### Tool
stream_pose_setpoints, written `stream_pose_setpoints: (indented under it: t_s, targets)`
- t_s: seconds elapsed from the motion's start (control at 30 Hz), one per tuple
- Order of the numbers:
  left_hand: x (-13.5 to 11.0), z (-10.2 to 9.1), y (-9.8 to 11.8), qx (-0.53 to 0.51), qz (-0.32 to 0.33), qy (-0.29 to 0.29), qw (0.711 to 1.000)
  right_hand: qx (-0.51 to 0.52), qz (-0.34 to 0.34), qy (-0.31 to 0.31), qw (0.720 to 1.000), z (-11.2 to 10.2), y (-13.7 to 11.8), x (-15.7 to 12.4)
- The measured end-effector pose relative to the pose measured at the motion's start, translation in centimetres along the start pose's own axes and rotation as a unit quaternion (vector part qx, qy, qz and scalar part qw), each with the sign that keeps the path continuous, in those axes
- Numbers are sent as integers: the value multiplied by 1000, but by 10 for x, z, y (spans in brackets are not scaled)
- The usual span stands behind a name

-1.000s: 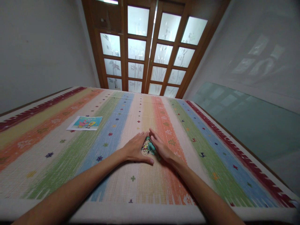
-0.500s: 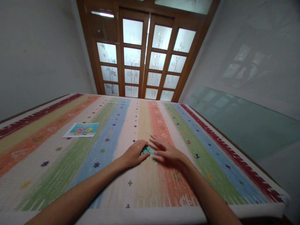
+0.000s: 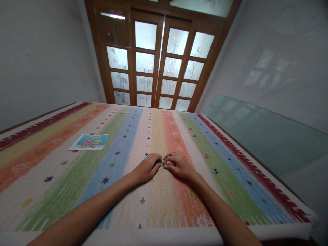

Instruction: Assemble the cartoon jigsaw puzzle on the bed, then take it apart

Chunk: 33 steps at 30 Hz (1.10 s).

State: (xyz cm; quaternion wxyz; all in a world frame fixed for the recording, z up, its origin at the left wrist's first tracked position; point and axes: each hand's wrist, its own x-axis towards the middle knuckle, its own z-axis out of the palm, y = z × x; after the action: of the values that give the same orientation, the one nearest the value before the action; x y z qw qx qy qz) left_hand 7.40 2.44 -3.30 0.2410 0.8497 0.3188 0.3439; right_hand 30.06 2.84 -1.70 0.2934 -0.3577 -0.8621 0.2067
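Observation:
Small teal jigsaw puzzle pieces [image 3: 163, 162] are pinched between my two hands at the middle of the bed-sized striped cloth. My left hand [image 3: 149, 168] is closed on them from the left, thumb and fingers together. From the right, my right hand [image 3: 180, 165] grips them with its fingertips. The fingers hide most of these pieces, so how they join cannot be made out. Just below the hands a loose pale-green puzzle piece [image 3: 165, 173] lies on the cloth, and a smaller light piece [image 3: 154, 178] is near my left wrist.
A printed cartoon picture [image 3: 92, 141] lies flat on the striped cloth [image 3: 128, 208] to the left. A frosted glass panel [image 3: 256, 126] leans along the right wall. Wooden glazed doors [image 3: 159, 61] stand beyond the far edge.
My right hand has come down and left, its spread fingers closing on the pieces beside my left hand. The loose pieces below the hands are more exposed.

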Motion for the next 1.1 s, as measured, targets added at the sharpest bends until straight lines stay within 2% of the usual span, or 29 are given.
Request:
stream_pose_setpoints:
  t_s: [0.2,0.33,0.5,0.6,0.67,0.77,0.87,1.0,1.1]
  targets:
    - [1,-2,1,-41,-20,15,999,45,29,52,997,10,1,2]
    - [2,-5,0,-70,-47,32,996,67,48,62,995,15,2,3]
    - [4,-10,-2,-127,-77,77,986,100,72,53,991,11,3,4]
    - [5,-11,-5,-151,-94,94,979,86,82,56,991,3,5,3]
    - [6,-11,-7,-151,-100,104,978,58,61,39,996,-1,7,0]
    - [5,-12,-10,-132,-109,111,979,20,26,-26,999,-5,11,-7]
    - [2,-11,-10,-65,-110,64,990,9,38,-73,997,-3,14,-12]
    - [-2,-5,-9,48,-65,-46,996,58,49,-33,997,7,9,-9]
    - [-3,-4,-8,64,-40,-55,996,141,35,-14,989,17,2,-1]
